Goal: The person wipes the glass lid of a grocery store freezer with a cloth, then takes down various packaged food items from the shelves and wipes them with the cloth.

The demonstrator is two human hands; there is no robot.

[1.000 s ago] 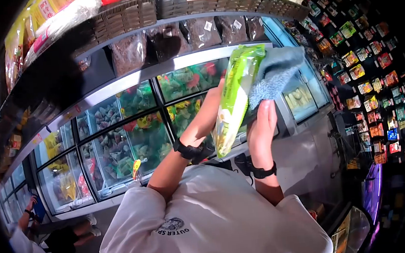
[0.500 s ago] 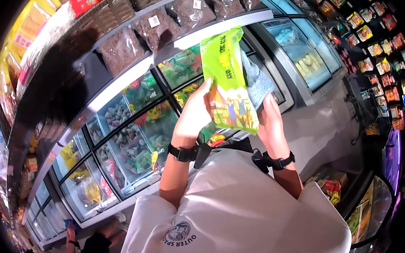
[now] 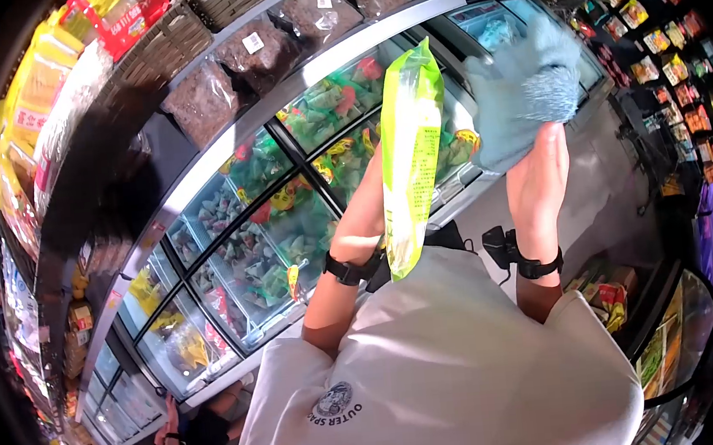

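Note:
A green and clear plastic package [image 3: 413,158] stands nearly upright in front of my chest, its narrow side toward me. My left hand [image 3: 376,174] holds it from the left; the fingers are mostly hidden behind the package. Further right, my right hand [image 3: 541,174] grips a blue-grey cloth [image 3: 519,98], which hangs over and beyond the fingers. Cloth and package are apart. Both wrists carry black bands.
Glass-topped freezers [image 3: 247,232] with bagged goods run beyond my hands. Above them a shelf [image 3: 277,85] bears brown packages [image 3: 255,49]. Another person's arms [image 3: 170,438] show at the lower left. Packaged goods [image 3: 665,68] fill the right side.
The package has turned from its printed face to its narrow side. My right hand and the cloth have moved right, away from it, and the cloth has spread out. The view has shifted.

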